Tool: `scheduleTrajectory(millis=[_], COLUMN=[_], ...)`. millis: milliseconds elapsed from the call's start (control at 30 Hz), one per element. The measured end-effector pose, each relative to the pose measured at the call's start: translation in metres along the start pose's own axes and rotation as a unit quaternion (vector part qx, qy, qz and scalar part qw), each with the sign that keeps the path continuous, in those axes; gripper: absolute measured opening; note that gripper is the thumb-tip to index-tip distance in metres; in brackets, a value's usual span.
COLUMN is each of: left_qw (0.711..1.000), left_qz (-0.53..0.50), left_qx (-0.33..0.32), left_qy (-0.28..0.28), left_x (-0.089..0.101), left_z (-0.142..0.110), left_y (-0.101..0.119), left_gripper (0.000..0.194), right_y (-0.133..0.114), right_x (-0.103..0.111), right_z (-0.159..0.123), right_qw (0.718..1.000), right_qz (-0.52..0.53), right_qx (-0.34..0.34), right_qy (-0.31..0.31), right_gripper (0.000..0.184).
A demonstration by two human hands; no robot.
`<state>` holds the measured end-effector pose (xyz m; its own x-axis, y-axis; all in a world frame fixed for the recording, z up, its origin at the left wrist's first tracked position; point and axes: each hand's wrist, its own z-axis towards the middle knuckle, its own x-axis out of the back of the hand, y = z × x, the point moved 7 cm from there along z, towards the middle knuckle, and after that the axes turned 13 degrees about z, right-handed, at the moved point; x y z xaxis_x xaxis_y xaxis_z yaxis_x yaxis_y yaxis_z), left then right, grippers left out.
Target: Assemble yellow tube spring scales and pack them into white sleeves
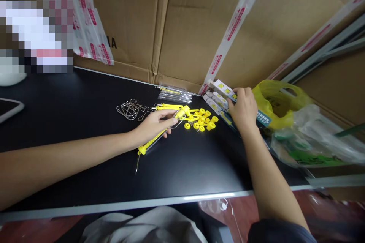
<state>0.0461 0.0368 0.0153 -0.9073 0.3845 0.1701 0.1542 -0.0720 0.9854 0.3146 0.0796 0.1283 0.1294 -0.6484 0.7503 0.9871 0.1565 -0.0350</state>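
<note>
My left hand (159, 125) is closed around a spring scale (152, 142), a clear tube with yellow ends and a yellow inner strip. A wire hook hangs from its lower end, and a metal loop sits by its upper end. My right hand (243, 108) has its fingers curled over the end of a small white box (224, 89) in a stack at the back right. Yellow end caps (202, 119) lie in a pile just right of the left hand. Behind that hand are yellow rods (169, 106) with metal tips.
Wire hooks (129, 109) lie in a heap at left. Clear tubes (175, 95) rest against the cardboard wall (188, 26). A yellow plastic bag (278, 100) and a clear bag (310, 136) stand at right. A white-edged device (11, 108) lies far left on the black table (188, 174).
</note>
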Motion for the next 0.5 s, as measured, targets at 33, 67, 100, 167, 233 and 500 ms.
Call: scheduleTrajectory(millis=[33, 67, 100, 167, 233, 500], left_qw=[1.0, 1.0, 0.999, 0.998, 0.995, 0.935], left_qz=[0.001, 0.003, 0.007, 0.023, 0.052, 0.309], left_qx=[-0.004, -0.011, -0.02, -0.044, -0.065, -0.163], left_qy=[-0.007, -0.018, -0.029, -0.047, -0.054, 0.055], left_x=[0.0, -0.001, -0.002, -0.002, 0.0, 0.03], left_z=[0.001, 0.002, 0.004, 0.004, 0.002, -0.028], left_y=[0.001, 0.003, 0.005, 0.012, 0.019, 0.042], left_gripper=[0.047, 0.048, 0.049, 0.052, 0.053, 0.049], right_y=[-0.007, -0.016, -0.024, -0.042, -0.06, -0.106], right_x=[0.004, 0.008, 0.011, 0.016, 0.017, -0.003], right_z=[-0.001, -0.002, -0.003, -0.007, -0.014, -0.058], right_qw=[1.0, 0.999, 0.998, 0.995, 0.989, 0.949], right_qz=[0.011, 0.022, 0.033, 0.053, 0.073, 0.096], right_qx=[0.01, 0.024, 0.039, 0.076, 0.123, 0.301], right_qy=[0.011, 0.023, 0.031, 0.041, 0.046, -0.009], right_gripper=[0.025, 0.026, 0.027, 0.029, 0.029, 0.032])
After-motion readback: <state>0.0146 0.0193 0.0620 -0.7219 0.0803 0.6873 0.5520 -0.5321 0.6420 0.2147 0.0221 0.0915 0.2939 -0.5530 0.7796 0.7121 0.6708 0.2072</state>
